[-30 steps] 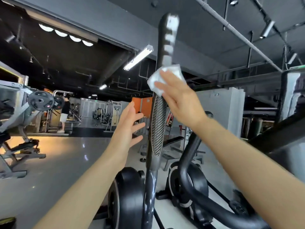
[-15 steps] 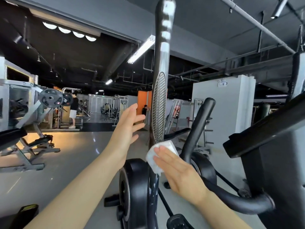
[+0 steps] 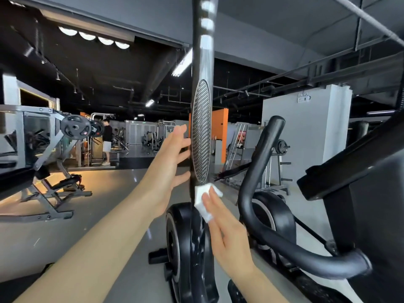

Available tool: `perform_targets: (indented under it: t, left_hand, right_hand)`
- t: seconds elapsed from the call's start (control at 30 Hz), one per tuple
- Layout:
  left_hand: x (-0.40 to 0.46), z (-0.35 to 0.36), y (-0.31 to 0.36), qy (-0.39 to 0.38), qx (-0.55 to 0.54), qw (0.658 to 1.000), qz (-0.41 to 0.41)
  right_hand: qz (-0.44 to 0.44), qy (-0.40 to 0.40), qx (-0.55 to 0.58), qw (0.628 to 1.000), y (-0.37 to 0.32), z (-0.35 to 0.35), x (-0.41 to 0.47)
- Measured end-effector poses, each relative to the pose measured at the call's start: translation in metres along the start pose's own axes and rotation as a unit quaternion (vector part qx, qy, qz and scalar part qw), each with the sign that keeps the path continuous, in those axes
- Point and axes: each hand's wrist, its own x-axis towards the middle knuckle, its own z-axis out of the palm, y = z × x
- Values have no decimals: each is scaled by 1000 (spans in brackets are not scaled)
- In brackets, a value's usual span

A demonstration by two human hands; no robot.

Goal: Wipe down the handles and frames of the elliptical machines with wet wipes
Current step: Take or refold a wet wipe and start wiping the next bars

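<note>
R hand (image 3: 227, 232) flat, fingers straight, pressing wipe (image 3: 204, 201) on upright handle (image 3: 201, 132); L hand (image 3: 172, 158) relaxed, beside grip; pole runs vertical above your fingertips.

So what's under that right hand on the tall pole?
A folded white wet wipe sits under the right hand, pressed by straight fingers against the tall black elliptical handle pole. The pole surface beneath the wipe is hidden.

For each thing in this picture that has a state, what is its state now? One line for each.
wet wipe: folded, pressed flat against the handle just under its ribbed pad.
right hand: fingers straight, pressing the wipe.
left hand: open, fingertips at the handle's left side; contact unclear.
handle: upright, with shiny streaks.
ceiling lights: on.
</note>
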Motion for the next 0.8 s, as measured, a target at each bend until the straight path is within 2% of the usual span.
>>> perform_targets:
  t: [0.1,0.2,0.33,0.43,0.63,0.7,0.8]
  left_hand:
    - [-4,3,3,13,26,1000,-5]
    - [-1,9,10,35,50,998,6]
    - [11,29,37,49,83,992,82]
    - [27,38,55,71,59,990,103]
    - [36,40,64,81,7,996,32]
    - [35,36,60,91,-19,995,27]
    - [34,38,60,97,-34,995,12]
  right_hand:
    - [3,4,29,1000,-6,-13,11]
    - [2,77,64,995,-21,-24,56]
    - [-64,133,65,987,-52,-39,152]
    - [-123,153,46,979,-78,-58,232]
    - [-194,65,-92,975,-104,-98,359]
    - [-204,54,-86,974,-96,-93,361]
    - [-194,78,-32,977,-74,-75,322]
